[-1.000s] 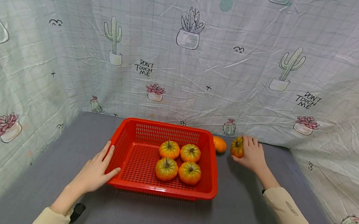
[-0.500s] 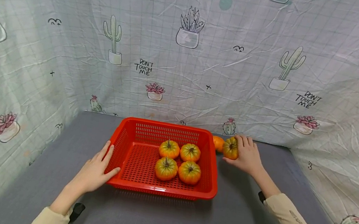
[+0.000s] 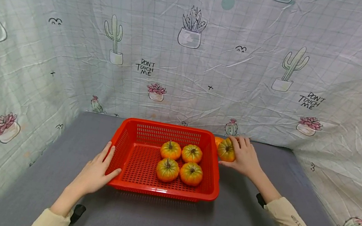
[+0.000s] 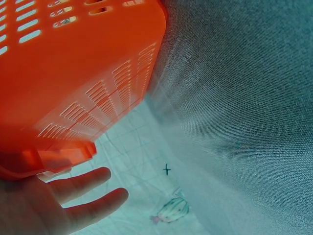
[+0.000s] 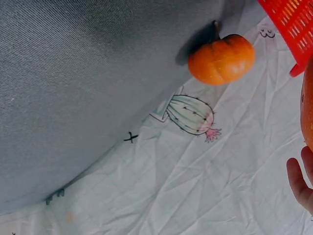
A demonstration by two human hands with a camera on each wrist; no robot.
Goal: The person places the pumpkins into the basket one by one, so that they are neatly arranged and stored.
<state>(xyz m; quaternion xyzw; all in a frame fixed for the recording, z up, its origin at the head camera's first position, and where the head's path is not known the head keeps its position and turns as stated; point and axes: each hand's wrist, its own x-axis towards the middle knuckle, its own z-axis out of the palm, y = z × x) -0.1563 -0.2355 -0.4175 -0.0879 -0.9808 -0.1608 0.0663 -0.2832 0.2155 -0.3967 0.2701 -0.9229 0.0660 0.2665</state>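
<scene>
My right hand (image 3: 247,158) grips a small orange-green pumpkin (image 3: 226,150) just outside the right wall of the red plastic basket (image 3: 154,190). At the right edge of the right wrist view, part of that pumpkin (image 5: 307,105) and some fingertips show. Another orange pumpkin (image 5: 222,59) sits on the table; in the head view it is mostly hidden behind the held one. My left hand (image 3: 92,175) rests on the basket's left rim with fingers extended and thumb over the inside. In the left wrist view, two straight fingers (image 4: 95,208) reach past the rim.
Several orange-green pumpkins (image 3: 167,170) sit in the right half of the basket. A grey cloth (image 3: 156,223) covers the table. Behind and at both sides hangs a pale curtain (image 3: 217,63) printed with cacti.
My right hand has moved left with the pumpkin, closer to the basket, so the pumpkin now covers most of the orange one behind it. The left hand has stayed in place.
</scene>
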